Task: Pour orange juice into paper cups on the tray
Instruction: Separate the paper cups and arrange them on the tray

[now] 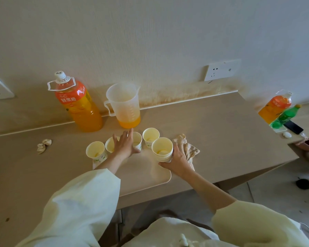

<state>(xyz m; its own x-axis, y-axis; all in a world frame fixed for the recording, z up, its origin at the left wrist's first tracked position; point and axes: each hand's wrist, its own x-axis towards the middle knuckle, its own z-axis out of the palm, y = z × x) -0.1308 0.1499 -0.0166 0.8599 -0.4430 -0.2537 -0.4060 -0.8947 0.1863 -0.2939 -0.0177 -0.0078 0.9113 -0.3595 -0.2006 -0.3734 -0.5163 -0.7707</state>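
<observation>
A cream tray (141,177) lies on the table in front of me. Several paper cups stand along its far edge: one at the far left (95,151), one partly behind my left hand (109,144), another (137,139) under my fingers, and one at the back right (150,137). My left hand (126,144) reaches over the middle cups with fingers spread and straight, the thumb against a cup. My right hand (177,161) grips a stack of paper cups (162,149) at the tray's right edge. The capped orange juice bottle (78,104) and a clear measuring jug (125,106) with a little juice stand behind the tray.
A crumpled cloth (187,148) lies right of the cup stack. Crumpled paper (44,145) sits at the left. A second juice bottle (275,107), a green bottle (286,115) and a dark phone (293,126) stand at the far right. The table edge runs just beneath the tray.
</observation>
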